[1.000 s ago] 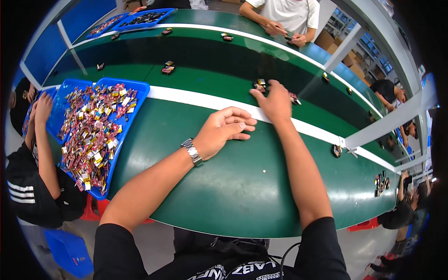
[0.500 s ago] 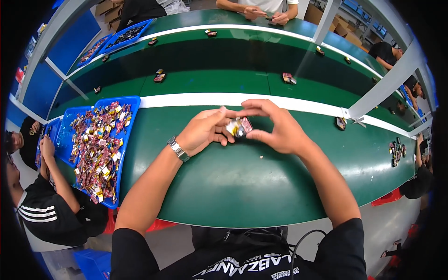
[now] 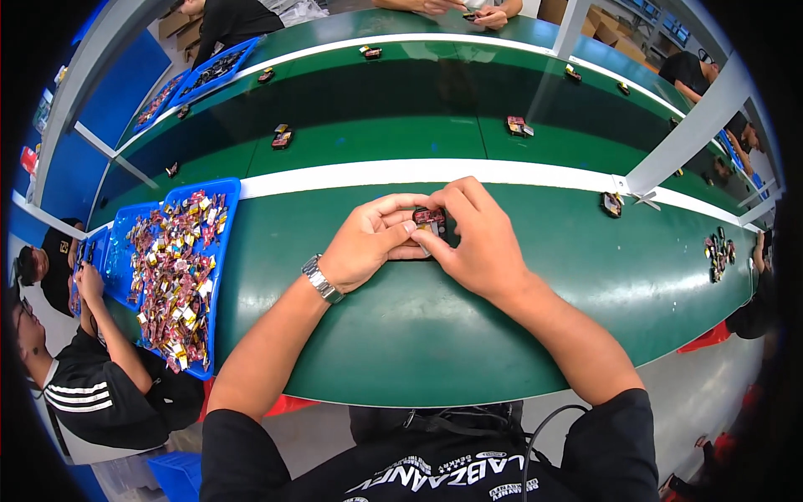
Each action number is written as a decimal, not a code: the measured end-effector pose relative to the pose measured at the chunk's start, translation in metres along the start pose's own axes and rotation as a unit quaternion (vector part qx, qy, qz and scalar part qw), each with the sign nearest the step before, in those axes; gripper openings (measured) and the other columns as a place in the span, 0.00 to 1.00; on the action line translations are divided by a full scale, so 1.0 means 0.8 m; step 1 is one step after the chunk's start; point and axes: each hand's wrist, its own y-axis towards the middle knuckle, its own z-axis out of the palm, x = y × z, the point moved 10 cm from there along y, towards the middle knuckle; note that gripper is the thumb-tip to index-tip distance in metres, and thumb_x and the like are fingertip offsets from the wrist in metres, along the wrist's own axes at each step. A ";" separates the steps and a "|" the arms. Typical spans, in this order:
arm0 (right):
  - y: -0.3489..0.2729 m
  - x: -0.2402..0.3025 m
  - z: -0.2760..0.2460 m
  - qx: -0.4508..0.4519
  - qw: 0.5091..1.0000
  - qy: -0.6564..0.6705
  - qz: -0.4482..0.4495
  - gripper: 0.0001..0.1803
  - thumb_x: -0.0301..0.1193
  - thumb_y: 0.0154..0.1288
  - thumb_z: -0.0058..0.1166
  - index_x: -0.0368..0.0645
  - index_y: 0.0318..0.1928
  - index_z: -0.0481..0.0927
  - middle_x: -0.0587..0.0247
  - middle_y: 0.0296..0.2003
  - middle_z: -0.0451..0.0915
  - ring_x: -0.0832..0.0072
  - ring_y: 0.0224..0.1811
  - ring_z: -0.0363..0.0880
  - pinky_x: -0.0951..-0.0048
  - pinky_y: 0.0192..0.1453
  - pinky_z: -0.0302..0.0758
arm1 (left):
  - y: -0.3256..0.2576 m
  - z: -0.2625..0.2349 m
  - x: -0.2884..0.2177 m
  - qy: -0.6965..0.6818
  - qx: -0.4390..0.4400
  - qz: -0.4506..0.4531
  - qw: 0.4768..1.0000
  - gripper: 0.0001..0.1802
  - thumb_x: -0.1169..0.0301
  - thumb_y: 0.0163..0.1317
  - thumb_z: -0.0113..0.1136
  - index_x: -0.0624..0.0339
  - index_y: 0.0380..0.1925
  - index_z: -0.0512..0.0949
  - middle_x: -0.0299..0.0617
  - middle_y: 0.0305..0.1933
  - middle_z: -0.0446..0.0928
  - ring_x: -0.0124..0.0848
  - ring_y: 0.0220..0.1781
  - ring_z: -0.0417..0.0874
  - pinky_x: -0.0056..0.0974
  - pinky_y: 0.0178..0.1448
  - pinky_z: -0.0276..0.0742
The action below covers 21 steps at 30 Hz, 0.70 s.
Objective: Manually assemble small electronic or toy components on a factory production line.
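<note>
My left hand (image 3: 372, 243) and my right hand (image 3: 473, 238) meet over the green table (image 3: 418, 335), both gripping one small red and black part (image 3: 429, 219) between their fingertips. Most of the part is hidden by my fingers. A metal watch (image 3: 322, 279) sits on my left wrist. Both forearms come in from the lower edge.
A blue tray (image 3: 224, 251) full of small red and gold pieces lies at my left. Small dark parts (image 3: 519, 127) ride on the green conveyor belt beyond the white stripe (image 3: 335, 177). A pile of parts (image 3: 718, 249) lies at far right. A grey post (image 3: 686, 134) slants up right. Other people sit around.
My right hand came back from the belt's edge with the small part, and both hands closed on it near the white stripe. The view has tilted down slightly.
</note>
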 end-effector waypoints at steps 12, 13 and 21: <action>-0.005 0.017 0.003 0.000 0.987 -0.092 -0.135 0.16 0.21 0.50 0.63 0.44 0.43 0.81 0.63 0.46 0.76 0.66 0.40 0.78 0.66 0.40 0.79 | -0.001 -0.004 -0.004 -0.031 -0.027 0.027 0.999 0.19 0.76 0.72 0.48 0.66 0.61 0.68 0.48 0.58 0.76 0.34 0.55 0.81 0.41 0.59 0.84; -0.004 0.020 0.003 0.000 0.985 -0.095 -0.146 0.16 0.21 0.50 0.62 0.43 0.42 0.80 0.62 0.46 0.76 0.66 0.42 0.77 0.66 0.41 0.78 | -0.002 -0.005 -0.005 -0.031 -0.028 0.032 0.999 0.20 0.75 0.72 0.50 0.66 0.62 0.67 0.48 0.57 0.76 0.34 0.56 0.81 0.43 0.60 0.82; 0.003 0.009 0.009 0.049 0.991 -0.025 -0.123 0.10 0.18 0.51 0.59 0.40 0.34 0.75 0.57 0.50 0.74 0.59 0.52 0.72 0.62 0.51 0.76 | 0.000 -0.004 -0.004 -0.011 -0.034 0.040 0.999 0.20 0.74 0.72 0.50 0.68 0.62 0.66 0.49 0.56 0.77 0.36 0.58 0.80 0.45 0.62 0.81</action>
